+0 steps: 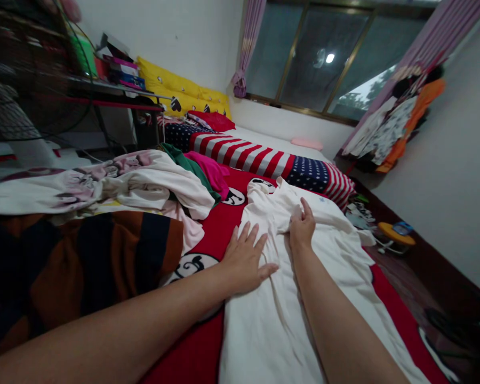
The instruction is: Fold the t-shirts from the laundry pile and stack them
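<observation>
Left hand spread flat on white garment. Right hand at left's two o'clock; cannot tell if gripping.

Single view is taken from the head, pointed forward and down over the red cover toward the window. Left hand and right hand are shown close, near mid-frame; window is seen well beyond, up top.

Red patterned cover: white garment spread flat, heaped clothes left.
</observation>
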The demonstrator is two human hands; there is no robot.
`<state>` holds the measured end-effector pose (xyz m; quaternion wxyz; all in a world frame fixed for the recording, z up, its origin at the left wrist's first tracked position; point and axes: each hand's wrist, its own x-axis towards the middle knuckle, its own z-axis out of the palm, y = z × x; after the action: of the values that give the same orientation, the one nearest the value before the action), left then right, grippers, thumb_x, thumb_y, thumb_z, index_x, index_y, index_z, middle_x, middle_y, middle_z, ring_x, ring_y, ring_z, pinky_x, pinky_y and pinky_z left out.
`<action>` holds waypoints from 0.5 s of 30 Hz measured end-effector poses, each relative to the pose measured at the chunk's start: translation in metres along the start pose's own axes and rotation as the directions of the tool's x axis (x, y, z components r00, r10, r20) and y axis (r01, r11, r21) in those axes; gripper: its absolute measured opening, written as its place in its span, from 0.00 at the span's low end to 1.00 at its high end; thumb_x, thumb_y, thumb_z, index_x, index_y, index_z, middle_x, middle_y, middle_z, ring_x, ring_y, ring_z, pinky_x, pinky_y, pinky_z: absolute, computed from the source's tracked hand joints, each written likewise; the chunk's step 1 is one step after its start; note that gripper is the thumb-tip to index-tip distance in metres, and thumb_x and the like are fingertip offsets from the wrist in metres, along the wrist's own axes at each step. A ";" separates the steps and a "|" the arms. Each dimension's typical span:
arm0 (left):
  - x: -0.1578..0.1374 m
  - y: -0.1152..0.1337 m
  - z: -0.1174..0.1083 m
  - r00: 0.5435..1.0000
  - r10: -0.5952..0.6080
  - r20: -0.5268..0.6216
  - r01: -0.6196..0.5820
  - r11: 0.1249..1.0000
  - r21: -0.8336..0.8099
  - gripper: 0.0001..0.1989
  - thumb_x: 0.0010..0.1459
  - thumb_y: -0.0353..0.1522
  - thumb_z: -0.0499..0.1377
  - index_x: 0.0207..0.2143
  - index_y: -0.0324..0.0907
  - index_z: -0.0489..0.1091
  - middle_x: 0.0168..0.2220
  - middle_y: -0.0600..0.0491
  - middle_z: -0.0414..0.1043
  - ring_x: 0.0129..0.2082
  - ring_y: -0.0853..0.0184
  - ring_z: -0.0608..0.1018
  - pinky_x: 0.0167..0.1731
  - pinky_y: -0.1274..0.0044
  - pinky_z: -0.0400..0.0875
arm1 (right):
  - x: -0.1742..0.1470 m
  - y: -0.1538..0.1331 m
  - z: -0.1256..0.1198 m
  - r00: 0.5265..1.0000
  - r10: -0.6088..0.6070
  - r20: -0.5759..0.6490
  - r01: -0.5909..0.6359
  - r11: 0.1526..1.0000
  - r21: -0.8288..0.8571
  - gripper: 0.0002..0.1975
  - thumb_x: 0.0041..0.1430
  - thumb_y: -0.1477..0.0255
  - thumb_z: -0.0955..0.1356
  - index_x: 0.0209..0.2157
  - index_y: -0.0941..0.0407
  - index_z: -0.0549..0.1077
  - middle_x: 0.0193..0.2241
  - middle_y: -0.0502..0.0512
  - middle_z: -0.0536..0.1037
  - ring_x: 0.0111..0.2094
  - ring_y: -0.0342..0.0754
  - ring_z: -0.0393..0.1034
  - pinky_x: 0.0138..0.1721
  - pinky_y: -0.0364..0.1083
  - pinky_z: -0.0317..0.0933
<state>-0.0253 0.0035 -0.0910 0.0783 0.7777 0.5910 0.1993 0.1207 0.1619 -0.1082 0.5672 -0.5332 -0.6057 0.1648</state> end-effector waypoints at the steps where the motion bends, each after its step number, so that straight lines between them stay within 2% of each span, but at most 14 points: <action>1: -0.004 -0.005 0.005 1.000 0.020 0.007 -0.020 1.000 0.021 0.37 0.61 0.52 0.47 0.65 0.41 0.51 0.68 0.42 0.39 0.67 0.48 0.38 0.62 0.51 0.34 | 0.000 -0.001 -0.001 0.998 -0.015 -0.065 0.015 1.000 -0.003 0.33 0.49 0.75 0.58 0.59 0.59 0.63 0.52 0.59 0.74 0.48 0.49 0.70 0.46 0.44 0.64; 4: -0.011 -0.008 0.009 0.999 0.049 -0.006 -0.049 0.998 0.048 0.35 0.62 0.52 0.44 0.65 0.45 0.51 0.68 0.44 0.40 0.67 0.48 0.39 0.61 0.50 0.34 | -0.001 -0.006 -0.008 0.982 -0.002 -0.187 -0.011 0.998 -0.068 0.29 0.50 0.76 0.58 0.54 0.60 0.70 0.51 0.60 0.74 0.49 0.50 0.70 0.50 0.45 0.61; 7: -0.012 -0.004 0.008 0.998 0.059 -0.028 -0.058 0.997 0.055 0.33 0.62 0.51 0.44 0.65 0.46 0.51 0.68 0.45 0.41 0.67 0.49 0.40 0.61 0.49 0.34 | -0.003 -0.011 -0.014 0.972 0.085 -0.219 -0.122 0.979 -0.162 0.28 0.50 0.75 0.58 0.54 0.58 0.71 0.47 0.61 0.76 0.46 0.53 0.71 0.48 0.47 0.61; 11: -0.010 -0.004 0.010 0.995 0.080 -0.059 -0.076 0.995 0.059 0.33 0.62 0.51 0.44 0.64 0.46 0.53 0.68 0.45 0.44 0.67 0.49 0.42 0.62 0.51 0.34 | -0.005 -0.018 -0.018 0.971 0.183 -0.153 -0.214 0.952 -0.219 0.28 0.51 0.71 0.62 0.55 0.54 0.70 0.44 0.60 0.78 0.43 0.55 0.72 0.44 0.49 0.62; 15: -0.012 -0.005 0.011 0.992 0.090 -0.084 -0.086 0.995 0.053 0.33 0.62 0.51 0.44 0.64 0.44 0.54 0.67 0.43 0.45 0.67 0.50 0.43 0.63 0.53 0.35 | 0.001 -0.020 -0.015 0.987 0.150 -0.058 -0.161 0.936 -0.313 0.28 0.53 0.63 0.64 0.57 0.49 0.68 0.48 0.60 0.75 0.45 0.56 0.71 0.44 0.50 0.62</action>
<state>-0.0279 -0.0053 -0.1053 0.0247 0.7953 0.5637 0.2217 0.1243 0.1490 -0.0875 0.4695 -0.6661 -0.5708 0.1009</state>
